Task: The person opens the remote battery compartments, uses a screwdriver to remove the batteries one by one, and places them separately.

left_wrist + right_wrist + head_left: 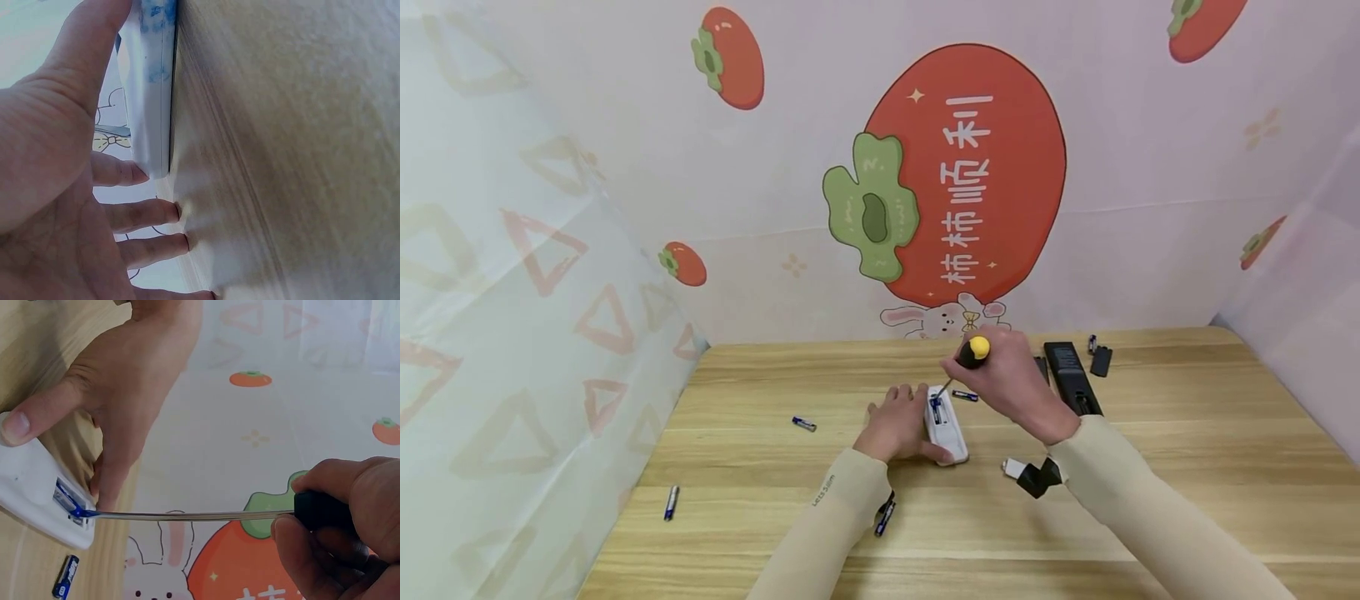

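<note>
A white remote control (951,442) lies on the wooden table with its battery compartment facing up. Inside that compartment sits a blue and silver battery (70,499). My left hand (897,427) holds the remote along its left side, thumb on the near end and index fingertip at the far end; the other fingers rest on the table. With my right hand (1013,377) I grip a screwdriver (974,352) by its black and yellow handle. Its long metal shaft (187,516) slants down, the tip in the compartment at the battery's end. A loose battery (65,577) lies beside the remote.
A black remote control (1070,371) lies right of my right hand, near a small black cover (1101,361) and another battery (1092,343). A small white-and-black object (1030,475) lies under the right forearm. More batteries (804,424) are scattered on the left. A patterned cloth wall stands behind.
</note>
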### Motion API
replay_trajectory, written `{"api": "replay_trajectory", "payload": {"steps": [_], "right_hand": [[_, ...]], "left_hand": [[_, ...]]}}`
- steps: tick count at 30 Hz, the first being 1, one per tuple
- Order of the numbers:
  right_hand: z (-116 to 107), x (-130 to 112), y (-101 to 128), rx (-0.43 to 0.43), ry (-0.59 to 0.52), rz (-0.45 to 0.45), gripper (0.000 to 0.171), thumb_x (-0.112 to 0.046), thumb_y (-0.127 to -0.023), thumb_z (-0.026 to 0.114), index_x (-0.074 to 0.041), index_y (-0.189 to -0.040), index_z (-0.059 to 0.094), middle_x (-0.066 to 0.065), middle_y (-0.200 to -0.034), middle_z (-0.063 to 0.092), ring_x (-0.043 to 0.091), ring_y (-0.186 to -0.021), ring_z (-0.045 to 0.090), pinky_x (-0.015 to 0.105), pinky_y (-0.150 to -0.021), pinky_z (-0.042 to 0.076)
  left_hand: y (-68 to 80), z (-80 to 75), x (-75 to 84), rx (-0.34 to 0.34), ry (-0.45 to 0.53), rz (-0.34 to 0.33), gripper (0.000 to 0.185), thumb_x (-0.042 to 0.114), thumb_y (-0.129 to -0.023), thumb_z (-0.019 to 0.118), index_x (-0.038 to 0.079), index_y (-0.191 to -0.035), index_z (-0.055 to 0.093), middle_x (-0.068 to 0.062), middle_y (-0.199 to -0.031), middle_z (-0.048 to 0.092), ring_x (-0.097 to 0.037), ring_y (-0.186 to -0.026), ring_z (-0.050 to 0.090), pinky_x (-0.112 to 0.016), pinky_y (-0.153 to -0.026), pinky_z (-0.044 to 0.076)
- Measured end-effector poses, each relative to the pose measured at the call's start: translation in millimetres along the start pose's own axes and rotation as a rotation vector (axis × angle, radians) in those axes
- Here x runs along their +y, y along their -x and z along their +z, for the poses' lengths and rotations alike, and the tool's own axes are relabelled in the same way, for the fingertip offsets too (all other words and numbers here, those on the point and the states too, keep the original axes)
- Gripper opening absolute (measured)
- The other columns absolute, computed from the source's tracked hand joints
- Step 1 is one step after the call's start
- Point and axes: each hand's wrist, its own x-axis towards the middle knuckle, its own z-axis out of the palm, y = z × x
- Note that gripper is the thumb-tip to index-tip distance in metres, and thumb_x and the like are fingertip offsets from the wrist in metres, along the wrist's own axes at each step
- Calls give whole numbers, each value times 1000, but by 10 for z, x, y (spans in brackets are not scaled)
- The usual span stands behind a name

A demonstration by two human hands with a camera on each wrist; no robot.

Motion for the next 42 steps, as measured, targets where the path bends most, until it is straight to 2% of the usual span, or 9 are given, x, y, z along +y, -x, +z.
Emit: {"api": "replay_trajectory", "payload": {"steps": [7,14,21,27,35,38,42], "right_hand": [[0,-9,-131,-53,-31,39,17,-15,-87,81,-12,-74,69,-6,-67,64,11,-61,63,36,-62,55],[-22,-11,-124,-128,-62,7,17,-16,-85,83,-14,-78,68,-8,-70,63,9,-65,63,32,-65,57],[-27,14,38,-83,-30,-40,23,-18,-84,86,-18,-73,65,-12,-69,60,8,-67,59,33,-64,52],[-27,92,160,3,-53,-38,20,-19,-82,87,-17,-75,69,-9,-74,63,6,-68,62,32,-64,55],[-85,193,141,-43,-135,2,16,-17,-82,88,-17,-78,72,-8,-77,69,7,-67,65,29,-61,56],[-77,204,180,-26,-138,16,16,-17,-82,87,-17,-78,72,-7,-78,69,7,-69,65,27,-62,56],[-58,188,285,27,-96,-30,17,-19,-80,89,-18,-78,72,-9,-78,67,7,-72,64,27,-63,55]], "left_hand": [[-4,4,-6,-6,-7,6,119,66,-67,85,12,-159,33,-17,-155,39,-38,-144,34,-70,-108,31],[13,-12,0,-2,2,11,119,64,-67,86,11,-159,33,-18,-155,40,-38,-144,35,-70,-108,31],[11,-14,9,-2,-6,9,119,64,-68,86,9,-159,33,-18,-155,39,-38,-144,34,-69,-108,32],[1,-8,21,-7,-18,1,120,65,-68,86,10,-159,32,-18,-155,39,-37,-144,34,-68,-109,32],[1,-13,13,-3,-4,-5,120,64,-66,87,9,-159,33,-19,-155,39,-38,-144,34,-68,-109,31],[1,-4,9,-2,-5,-1,121,64,-66,87,8,-158,33,-19,-155,39,-38,-144,34,-68,-109,31],[5,-7,9,0,-19,9,121,65,-67,87,8,-159,33,-19,-154,39,-38,-143,35,-68,-108,32]]}}
